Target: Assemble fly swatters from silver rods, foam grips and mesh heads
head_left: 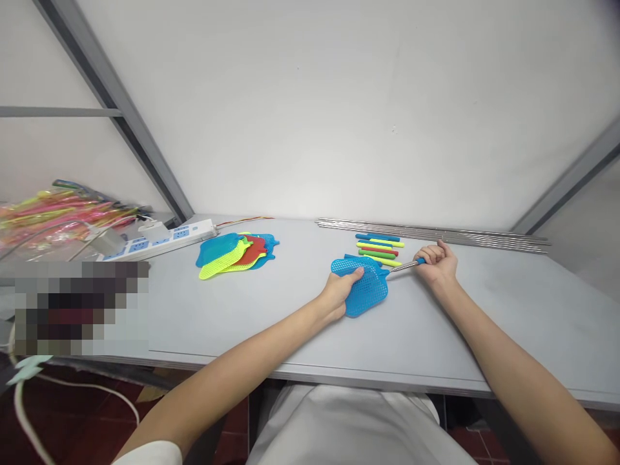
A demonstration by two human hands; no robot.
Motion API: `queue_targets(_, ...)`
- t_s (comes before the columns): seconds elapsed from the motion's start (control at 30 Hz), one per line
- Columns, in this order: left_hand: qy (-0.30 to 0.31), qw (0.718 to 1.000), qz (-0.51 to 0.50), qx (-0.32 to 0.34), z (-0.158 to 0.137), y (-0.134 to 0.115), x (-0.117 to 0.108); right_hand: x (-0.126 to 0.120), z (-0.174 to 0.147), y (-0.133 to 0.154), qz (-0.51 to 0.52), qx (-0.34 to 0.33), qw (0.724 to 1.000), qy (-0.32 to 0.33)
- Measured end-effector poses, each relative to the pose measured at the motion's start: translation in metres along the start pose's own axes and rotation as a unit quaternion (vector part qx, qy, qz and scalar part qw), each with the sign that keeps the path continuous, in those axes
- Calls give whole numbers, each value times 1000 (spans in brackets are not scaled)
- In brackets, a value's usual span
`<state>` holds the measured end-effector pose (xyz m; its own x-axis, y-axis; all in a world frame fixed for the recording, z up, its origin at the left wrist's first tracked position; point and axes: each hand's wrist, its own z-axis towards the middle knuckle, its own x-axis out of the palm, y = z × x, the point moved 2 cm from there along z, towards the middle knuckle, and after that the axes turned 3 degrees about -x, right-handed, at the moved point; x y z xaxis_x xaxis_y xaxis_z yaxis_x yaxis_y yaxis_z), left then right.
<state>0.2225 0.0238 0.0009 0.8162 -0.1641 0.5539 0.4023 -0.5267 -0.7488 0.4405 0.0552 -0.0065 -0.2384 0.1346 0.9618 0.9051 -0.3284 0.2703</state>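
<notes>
My left hand (pixel 338 294) is closed on a blue perforated fly swatter head (pixel 369 292), thumb on top, held just above the table. My right hand (pixel 438 266) is wrapped around a blue handle (pixel 421 261), most of which is hidden in the fingers. A short silver metal rod (pixel 403 266) runs from that handle to the narrow neck of the swatter head; whether it sits inside the neck is too small to tell. Right behind the head lie several coloured plastic handles (pixel 378 253) in blue, yellow, red and green.
Several loose swatter heads (pixel 224 257) in blue, yellow and red overlap on the left of the grey table (pixel 271 307). Long thin metal rods (pixel 431 233) lie along the wall. A white power strip (pixel 167 240) with plugs and clear-wrapped coloured sticks (pixel 68 216) are at far left.
</notes>
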Motion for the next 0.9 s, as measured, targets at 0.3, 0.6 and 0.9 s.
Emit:
queue_targets(0.3, 17, 998, -7, -59, 1, -7, -1, 4, 0, 1, 13, 23, 1000, 8)
queue_targets(0.6, 96, 992, -19, -75, 0, -16, 4, 8, 4, 7, 28, 39, 999, 19)
queue_targets(0.9, 117, 992, 38, -19, 0, -12, 0, 8, 12, 17, -20, -30, 999, -32)
